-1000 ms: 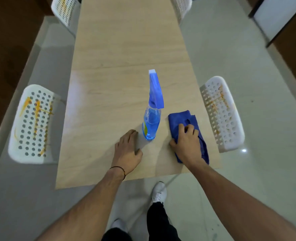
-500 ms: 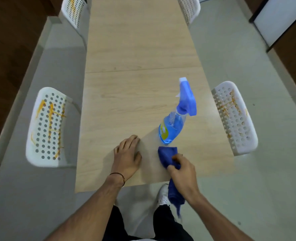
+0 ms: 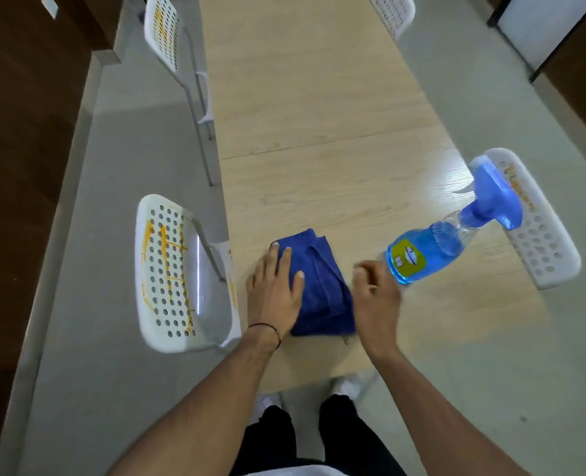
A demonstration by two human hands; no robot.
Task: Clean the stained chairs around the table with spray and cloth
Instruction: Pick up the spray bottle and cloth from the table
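On the table, near its close end, lies the cloth; the left hand presses on it with straight fingers. The right hand (blurred, fingers curled) is at the base of the spray bottle, which is also on the table; I cannot tell whether it grips. A stained chair stands at the table's left side.

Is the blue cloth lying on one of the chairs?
No, the blue cloth lies on the table, partly under the left hand.

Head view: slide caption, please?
Left hand flat on folded blue cloth, right hand by blue spray bottle, pale wooden table; orange-stained white perforated chair alongside.
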